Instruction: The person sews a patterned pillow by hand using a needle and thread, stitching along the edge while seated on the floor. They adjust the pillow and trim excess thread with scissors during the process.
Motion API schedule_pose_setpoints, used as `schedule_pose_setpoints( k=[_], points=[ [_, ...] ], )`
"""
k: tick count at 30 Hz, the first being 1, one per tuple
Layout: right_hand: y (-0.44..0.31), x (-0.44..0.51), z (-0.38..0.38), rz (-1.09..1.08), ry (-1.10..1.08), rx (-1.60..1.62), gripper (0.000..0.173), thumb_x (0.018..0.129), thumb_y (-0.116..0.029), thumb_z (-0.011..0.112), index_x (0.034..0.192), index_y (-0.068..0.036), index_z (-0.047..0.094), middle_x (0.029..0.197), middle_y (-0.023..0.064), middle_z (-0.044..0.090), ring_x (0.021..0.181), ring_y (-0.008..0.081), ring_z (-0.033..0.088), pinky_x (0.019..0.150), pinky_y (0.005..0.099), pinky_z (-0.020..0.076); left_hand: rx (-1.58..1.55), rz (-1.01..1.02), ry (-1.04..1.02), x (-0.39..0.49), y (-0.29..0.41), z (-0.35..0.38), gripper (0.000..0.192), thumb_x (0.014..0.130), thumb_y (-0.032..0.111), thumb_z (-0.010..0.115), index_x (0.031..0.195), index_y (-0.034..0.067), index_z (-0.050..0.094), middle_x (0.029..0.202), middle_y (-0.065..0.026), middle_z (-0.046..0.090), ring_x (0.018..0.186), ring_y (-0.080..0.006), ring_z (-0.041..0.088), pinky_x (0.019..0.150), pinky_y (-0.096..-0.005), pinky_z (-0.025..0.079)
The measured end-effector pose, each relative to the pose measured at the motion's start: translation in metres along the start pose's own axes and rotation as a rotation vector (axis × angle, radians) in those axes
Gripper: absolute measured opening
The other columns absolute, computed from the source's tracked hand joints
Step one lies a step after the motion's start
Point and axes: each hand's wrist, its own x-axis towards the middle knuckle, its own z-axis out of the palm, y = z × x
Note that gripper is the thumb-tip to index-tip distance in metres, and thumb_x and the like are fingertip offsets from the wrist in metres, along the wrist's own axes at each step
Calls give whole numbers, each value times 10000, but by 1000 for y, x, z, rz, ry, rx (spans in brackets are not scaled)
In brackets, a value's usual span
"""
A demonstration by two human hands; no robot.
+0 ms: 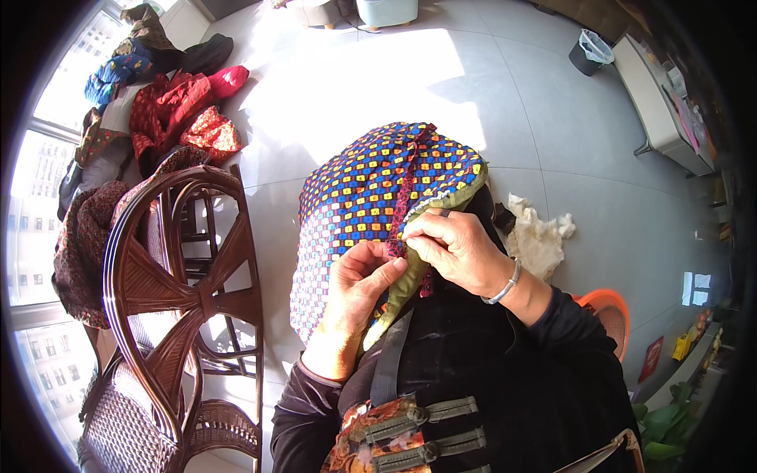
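A cloth garment (355, 195) patterned in blue, yellow and orange, with a green lining, lies across my lap. My left hand (369, 284) pinches a dark pink patterned fabric strip (400, 207) near the garment's edge between thumb and fingers. Close against it on the right, my right hand (452, 248) has its fingertips pinched together at the same edge, where the lining folds over; a ring and a silver bangle are on this hand and wrist. Whether a needle is between the fingers is too small to tell. White stitching or trim shows along the edge above the right hand.
Brown rattan chairs (207, 301) stand at the left, with heaped clothes (171, 112) beyond them by the window. White wadding (535, 239) lies on the floor at the right, near an orange basket (615, 313). A black waste bin (585, 59) and a white table (656, 100) are farther back.
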Motion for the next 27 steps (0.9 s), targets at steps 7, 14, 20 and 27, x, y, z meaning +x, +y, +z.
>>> schedule_pose_setpoints(
  k=[7,14,20,27],
  points=[
    [-10,-9,-7,7,19,21,79,903,18,672,963,-34,684,769,86,637,633,201,632,590,308,484,-61,-22,-4,5,0,-2,107,894,-53,692,957,32,679,903,-33,717,803,-96,658,748,-226,518],
    [-17,-23,-6,-54,13,-70,113,894,37,659,984,-28,678,776,108,617,607,235,653,559,322,508,-75,-12,5,5,0,2,71,885,-19,722,906,44,694,828,14,699,669,-27,573,588,-174,414],
    [-16,-20,-11,-143,19,-162,120,861,42,672,968,-12,684,784,130,626,637,276,661,575,346,524,-74,-2,5,6,-3,2,79,884,-21,724,908,49,697,811,30,685,665,-23,566,587,-170,411],
    [-23,-21,-9,-22,-31,-74,110,893,69,632,966,-5,670,759,104,616,589,220,664,549,330,522,-129,-19,-1,7,-3,-1,102,877,-38,723,921,50,697,833,9,706,692,-47,607,615,-183,452]
  ],
)
